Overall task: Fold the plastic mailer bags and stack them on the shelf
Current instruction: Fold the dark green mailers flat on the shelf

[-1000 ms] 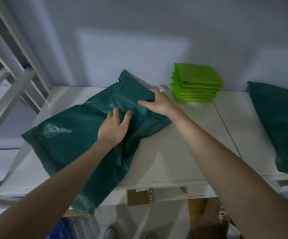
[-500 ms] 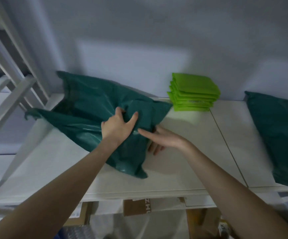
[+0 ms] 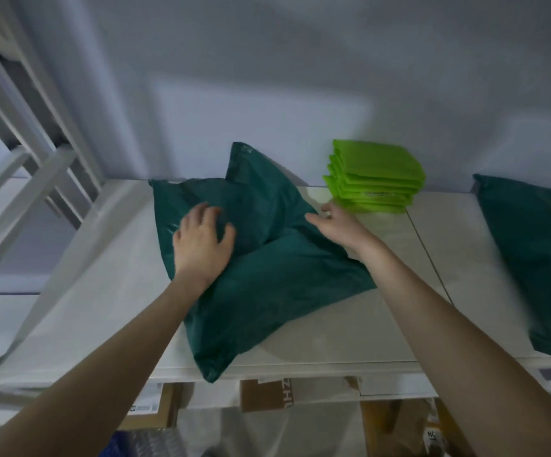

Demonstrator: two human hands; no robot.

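Note:
A dark green mailer bag [image 3: 267, 285] lies folded over itself on the white shelf [image 3: 349, 328], one corner hanging past the front edge. My left hand [image 3: 201, 242] presses flat on the folded upper flap, fingers spread. My right hand [image 3: 336, 222] rests on the bag's right edge, thumb and fingers apart, just left of a stack of folded bright green mailers [image 3: 376, 176] at the back against the wall. More dark green mailer bags [image 3: 537, 258] lie at the right end of the shelf.
A grey wall rises directly behind the shelf. White metal shelf uprights and braces [image 3: 36, 179] slant across the left. Below the front edge are cardboard boxes [image 3: 267, 394] with labels.
The bag's left part, lifted up half a second ago, now lies folded flat over the middle. My left hand has gone from gripping to pressing down. My right hand moved back toward the green stack.

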